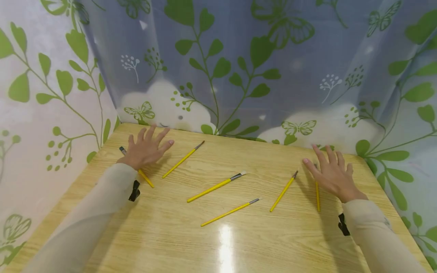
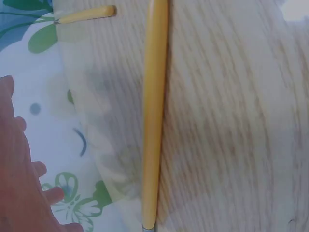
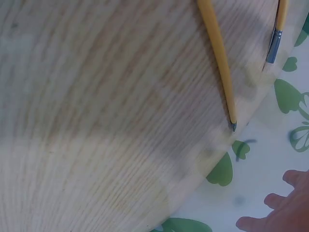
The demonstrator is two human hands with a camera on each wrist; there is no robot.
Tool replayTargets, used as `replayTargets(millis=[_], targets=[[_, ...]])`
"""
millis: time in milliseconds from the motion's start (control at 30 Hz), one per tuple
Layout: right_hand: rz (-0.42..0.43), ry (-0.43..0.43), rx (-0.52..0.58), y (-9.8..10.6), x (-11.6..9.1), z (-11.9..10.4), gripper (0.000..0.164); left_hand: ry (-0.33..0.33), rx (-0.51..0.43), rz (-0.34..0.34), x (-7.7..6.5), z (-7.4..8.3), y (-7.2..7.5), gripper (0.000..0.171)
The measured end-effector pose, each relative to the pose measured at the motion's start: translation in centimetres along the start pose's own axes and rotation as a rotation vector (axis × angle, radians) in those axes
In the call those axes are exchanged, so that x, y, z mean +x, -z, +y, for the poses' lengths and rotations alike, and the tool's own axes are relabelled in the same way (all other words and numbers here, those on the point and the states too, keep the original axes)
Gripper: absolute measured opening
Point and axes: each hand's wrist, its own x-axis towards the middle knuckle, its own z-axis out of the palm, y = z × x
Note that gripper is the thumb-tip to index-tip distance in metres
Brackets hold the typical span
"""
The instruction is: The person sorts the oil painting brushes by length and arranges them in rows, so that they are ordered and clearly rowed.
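My left hand (image 1: 145, 149), fingers spread, is held palm down over a yellow-handled paintbrush (image 1: 146, 178) and hides its middle. Its dark flat tip shows beyond the wrist. In the left wrist view a paintbrush handle (image 2: 154, 111) runs down the frame, with the hand (image 2: 24, 159) off to the left. My right hand (image 1: 331, 172), also spread, is over another paintbrush (image 1: 318, 197) and covers part of it. The right wrist view shows a paintbrush (image 3: 219, 58) apart from the fingers (image 3: 275, 200). Neither hand grips anything.
Between the hands lie several more paintbrushes: one upper left (image 1: 183, 159), a thicker one in the middle (image 1: 213, 188), a thin one nearer (image 1: 228, 213), and one by the right hand (image 1: 283, 192). A leaf-patterned curtain (image 1: 232, 94) borders the wooden table (image 1: 177, 235).
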Motion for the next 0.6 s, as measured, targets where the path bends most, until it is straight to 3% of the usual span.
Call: replayTargets(millis=[400, 600], targets=[[0.071, 0.056, 0.002, -0.6, -0.9, -0.1, 0.080, -0.026, -0.035, 0.045, -0.9, -1.9, 1.3, 0.084], [0.060, 0.048, 0.024, -0.7, -1.2, 0.3, 0.081, -0.058, 0.005, 0.050, -2.1, -3.0, 1.6, 0.081]])
